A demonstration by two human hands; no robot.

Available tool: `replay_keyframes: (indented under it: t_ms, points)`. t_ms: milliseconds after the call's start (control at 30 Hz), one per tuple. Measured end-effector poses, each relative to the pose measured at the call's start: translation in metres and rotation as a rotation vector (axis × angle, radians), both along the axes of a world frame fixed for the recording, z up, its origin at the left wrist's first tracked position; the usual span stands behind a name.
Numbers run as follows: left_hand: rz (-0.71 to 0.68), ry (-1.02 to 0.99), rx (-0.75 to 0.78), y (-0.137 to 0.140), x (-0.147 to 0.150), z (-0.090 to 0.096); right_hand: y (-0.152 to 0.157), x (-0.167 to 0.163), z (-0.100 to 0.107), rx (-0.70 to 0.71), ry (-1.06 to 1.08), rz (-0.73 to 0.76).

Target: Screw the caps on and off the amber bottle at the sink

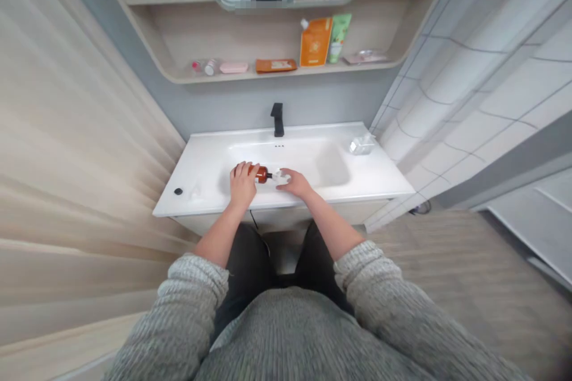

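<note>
My left hand point(243, 183) is wrapped round an amber bottle point(262, 174), tilted on its side over the sink basin point(308, 161). The bottle's dark neck points right, toward a small clear container point(280, 177). My right hand point(295, 183) is closed round that container, with the thumb and fingers on either side. The neck and the container's opening meet or nearly meet; I cannot tell whether they touch. A small round black cap-like piece point(178, 191) lies on the counter at the left.
A black faucet point(277, 120) stands behind the basin. On the right of the counter sits a clear container point(361, 144). The shelf above holds an orange pouch point(315, 41), a green tube point(339, 38) and a pink soap-like bar point(234, 67). A beige curtain point(67, 131) hangs at the left.
</note>
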State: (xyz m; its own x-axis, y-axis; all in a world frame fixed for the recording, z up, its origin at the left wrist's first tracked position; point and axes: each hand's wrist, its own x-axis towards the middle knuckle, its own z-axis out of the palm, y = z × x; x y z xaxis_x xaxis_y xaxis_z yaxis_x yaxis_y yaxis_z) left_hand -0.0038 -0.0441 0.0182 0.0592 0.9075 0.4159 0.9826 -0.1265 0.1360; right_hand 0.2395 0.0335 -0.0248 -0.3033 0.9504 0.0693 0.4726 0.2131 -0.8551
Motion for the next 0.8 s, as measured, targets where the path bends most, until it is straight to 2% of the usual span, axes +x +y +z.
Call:
replay_keyframes:
  t_ms: [800]
  points:
    - [-0.013,0.013,-0.002,-0.0008,-0.0001,0.0009,-0.0015,-0.0006,0.0038,0.051,-0.044,0.004]
